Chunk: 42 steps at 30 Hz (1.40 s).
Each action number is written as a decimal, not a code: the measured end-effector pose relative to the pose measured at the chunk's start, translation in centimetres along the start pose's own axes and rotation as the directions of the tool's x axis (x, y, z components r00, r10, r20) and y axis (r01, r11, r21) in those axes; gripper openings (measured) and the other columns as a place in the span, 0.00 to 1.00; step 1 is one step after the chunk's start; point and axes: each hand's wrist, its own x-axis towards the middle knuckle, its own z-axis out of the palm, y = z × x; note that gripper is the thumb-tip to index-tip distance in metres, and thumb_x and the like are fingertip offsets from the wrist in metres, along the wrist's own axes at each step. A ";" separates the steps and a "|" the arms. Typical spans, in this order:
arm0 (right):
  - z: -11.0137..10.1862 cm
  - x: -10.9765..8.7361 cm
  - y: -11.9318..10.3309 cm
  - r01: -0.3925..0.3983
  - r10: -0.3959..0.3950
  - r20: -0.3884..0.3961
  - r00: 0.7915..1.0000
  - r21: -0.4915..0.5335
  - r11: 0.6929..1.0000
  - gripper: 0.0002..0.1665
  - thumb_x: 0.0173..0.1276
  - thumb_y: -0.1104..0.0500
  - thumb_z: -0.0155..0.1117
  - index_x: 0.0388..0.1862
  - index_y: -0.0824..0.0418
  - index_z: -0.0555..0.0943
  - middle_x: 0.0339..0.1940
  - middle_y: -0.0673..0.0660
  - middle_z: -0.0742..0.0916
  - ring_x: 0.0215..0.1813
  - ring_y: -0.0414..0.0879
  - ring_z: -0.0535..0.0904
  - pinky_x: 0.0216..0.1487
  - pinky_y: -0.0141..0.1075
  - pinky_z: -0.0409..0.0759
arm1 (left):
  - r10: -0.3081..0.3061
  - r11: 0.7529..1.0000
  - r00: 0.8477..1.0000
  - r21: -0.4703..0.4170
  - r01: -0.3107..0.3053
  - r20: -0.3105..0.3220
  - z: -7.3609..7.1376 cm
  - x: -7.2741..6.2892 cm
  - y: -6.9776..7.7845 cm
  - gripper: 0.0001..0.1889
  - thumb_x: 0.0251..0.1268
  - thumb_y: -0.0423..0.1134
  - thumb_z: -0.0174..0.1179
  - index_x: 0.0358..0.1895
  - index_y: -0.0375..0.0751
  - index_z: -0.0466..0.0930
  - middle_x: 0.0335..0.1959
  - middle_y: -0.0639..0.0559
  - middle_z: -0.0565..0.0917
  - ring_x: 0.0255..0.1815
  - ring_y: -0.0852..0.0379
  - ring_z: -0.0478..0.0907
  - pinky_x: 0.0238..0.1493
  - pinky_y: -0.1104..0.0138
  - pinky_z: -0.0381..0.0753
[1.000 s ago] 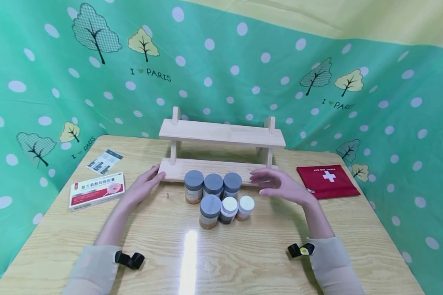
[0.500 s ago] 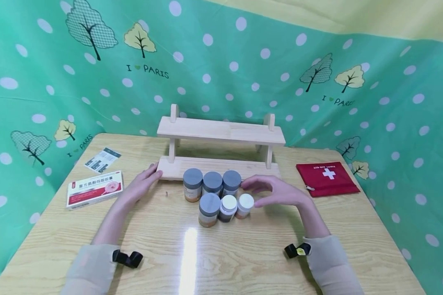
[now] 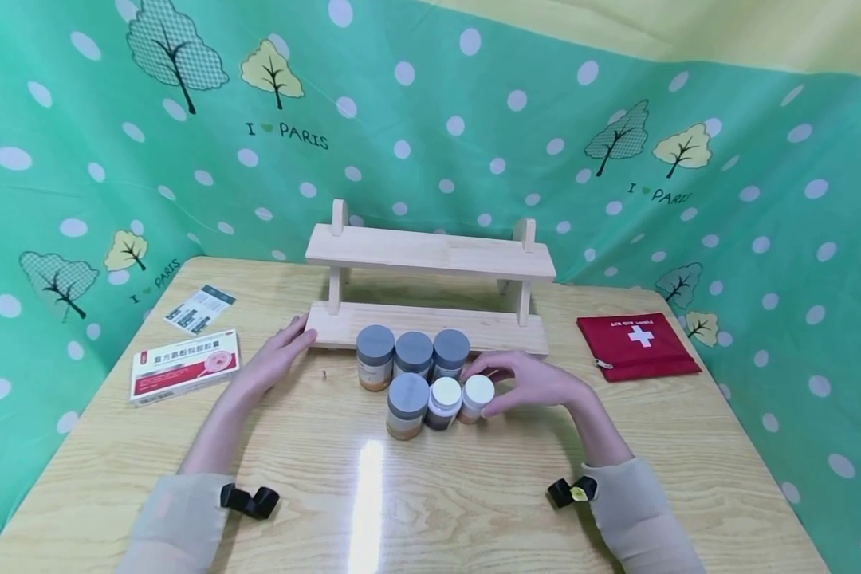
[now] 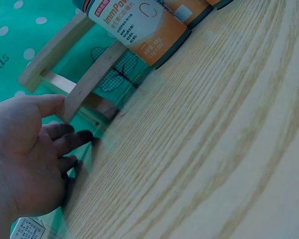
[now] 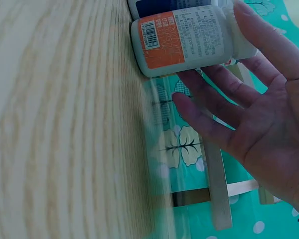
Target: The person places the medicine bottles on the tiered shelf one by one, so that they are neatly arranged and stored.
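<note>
White-capped bottle (image 3: 478,392): stands upright on the table (image 3: 280,502), in the space between the thumb and fingers of the right hand (image 3: 534,383). Grip state: thumb on the near side, fingers on the far side, spread apart around the bottle; whether they make contact cannot be told. The left hand (image 3: 274,363), well to the left of this grip, rests at the end of the wooden shelf (image 3: 430,251), fingers loose.

Handling (judged): the bottle appears to be plastic; expect a light, stiff body, not fragile, with a smooth, slightly slippery label. Take hold at the cap or upper body, thumb opposite the fingers; neighbouring containers restrict a lower hold.

Containers: a second white-capped bottle (image 3: 444,402) stands just beside the first, left of the grip. Past it is the front grey-capped jar (image 3: 406,405). Beyond the fingertips and to the left is the rear row of three grey-capped jars (image 3: 413,355). All caps are fitted; contents are hidden. The medicine box (image 3: 185,367), near the left hand, and the red first aid kit (image 3: 638,347), right of the grip, also conceal their contents
</note>
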 end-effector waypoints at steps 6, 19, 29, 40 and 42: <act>-0.1 -0.3 0.0 -0.002 0.004 -0.021 1.000 0.056 0.998 0.25 0.61 0.53 0.81 0.57 0.48 0.84 0.55 0.47 0.88 0.57 0.43 0.81 0.60 0.36 0.83 | -0.005 1.000 1.000 -0.014 0.005 0.002 0.1 0.0 -0.2 0.43 0.80 0.66 0.42 0.85 0.48 0.38 0.86 0.41 0.31 0.86 0.35 0.27 0.82 0.34 0.29; -2.1 -1.7 -0.4 0.075 -0.048 -0.133 0.990 0.210 0.975 0.21 0.64 0.65 0.73 0.54 0.57 0.78 0.55 0.63 0.88 0.54 0.48 0.86 0.49 0.37 0.86 | -0.004 1.000 1.000 0.005 0.004 0.007 0.1 0.0 -0.1 0.44 0.78 0.69 0.42 0.85 0.51 0.39 0.86 0.42 0.32 0.87 0.36 0.28 0.83 0.34 0.30; -3.1 -2.5 -0.4 0.096 -0.037 -0.279 0.959 0.200 0.975 0.21 0.69 0.69 0.67 0.59 0.61 0.79 0.55 0.57 0.88 0.52 0.47 0.86 0.50 0.36 0.87 | 0.007 1.000 1.000 0.000 -0.007 0.008 0.1 0.3 0.0 0.43 0.79 0.68 0.42 0.85 0.51 0.39 0.86 0.42 0.32 0.87 0.35 0.27 0.82 0.34 0.28; -5.3 -1.5 -1.4 0.050 0.036 -0.367 0.929 0.221 0.974 0.19 0.73 0.65 0.65 0.61 0.62 0.77 0.57 0.54 0.88 0.55 0.47 0.86 0.54 0.35 0.86 | 0.008 1.000 1.000 -0.002 -0.008 0.011 -0.1 0.2 -0.1 0.43 0.79 0.68 0.41 0.85 0.52 0.39 0.86 0.43 0.31 0.87 0.36 0.26 0.82 0.34 0.29; -5.8 -1.1 -1.9 0.062 0.030 -0.374 0.927 0.231 0.971 0.19 0.73 0.65 0.64 0.61 0.62 0.77 0.57 0.54 0.88 0.55 0.48 0.86 0.54 0.34 0.87 | 0.006 1.000 1.000 -0.003 -0.006 0.010 -0.1 0.1 -0.1 0.43 0.79 0.68 0.41 0.85 0.52 0.38 0.86 0.43 0.31 0.87 0.35 0.26 0.82 0.33 0.28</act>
